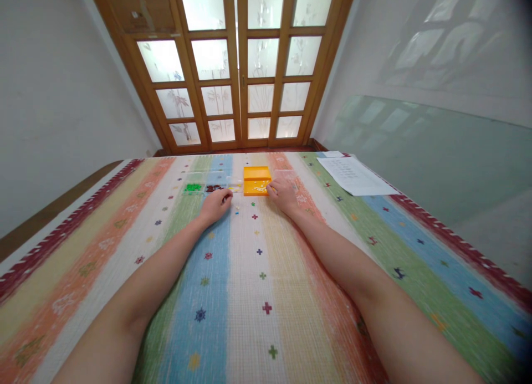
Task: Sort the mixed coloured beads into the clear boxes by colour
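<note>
My left hand [215,205] rests on the cloth with its fingers curled together, just in front of a clear box of dark red pieces [213,188]. Whatever its fingertips may hold is too small to make out. My right hand [283,194] is at the right edge of an open orange box [256,172], fingertips closed at its lower compartment. Small whitish pieces [261,188] lie in that compartment. Between the hands, a tiny blue piece and a pale one [237,210] lie on the cloth.
Green pieces [193,188] fill a clear box left of the dark red ones. Printed paper sheets [353,174] lie at the back right. A striped tablecloth [245,295] covers the table. Beyond it stand wooden doors with glass panes [239,96]; a greenish glass panel [415,146] leans at right.
</note>
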